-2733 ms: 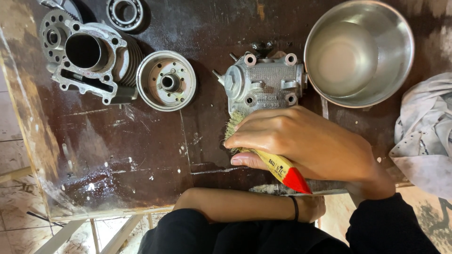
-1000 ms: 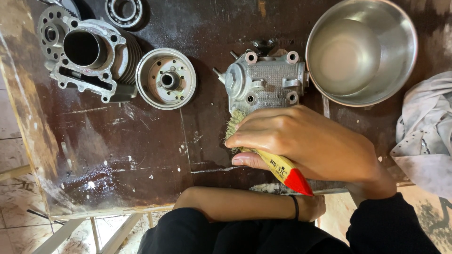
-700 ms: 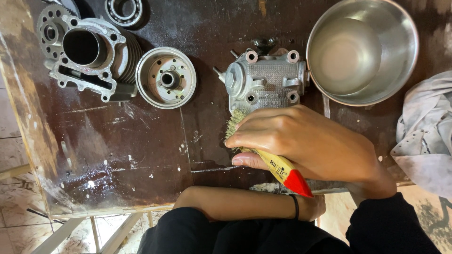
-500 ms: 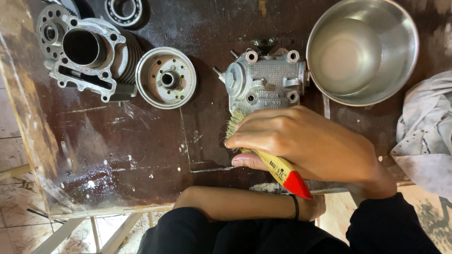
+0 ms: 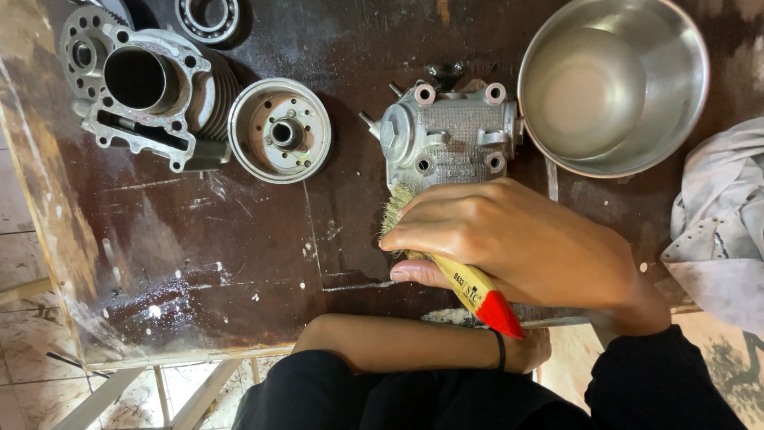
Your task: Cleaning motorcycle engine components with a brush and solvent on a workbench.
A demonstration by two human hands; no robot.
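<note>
My right hand (image 5: 517,243) grips a brush (image 5: 469,287) with a yellow handle and a red end. Its pale bristles (image 5: 395,209) press against the near lower corner of a grey cast metal engine part (image 5: 450,139) lying on the dark wet table (image 5: 207,255). My left forearm lies across the table's near edge. My left hand (image 5: 532,350), past a black wrist band, sits under my right wrist and is mostly hidden. It touches the table edge; I cannot see anything in it.
A steel bowl (image 5: 684,87) holding liquid stands at the back right. A round metal hub (image 5: 279,131), a finned cylinder block (image 5: 151,91) and a bearing (image 5: 208,16) lie at the back left. A grey rag (image 5: 720,231) hangs at the right.
My right hand and the brush stay at the same corner of the engine part. Only the view shifts slightly.
</note>
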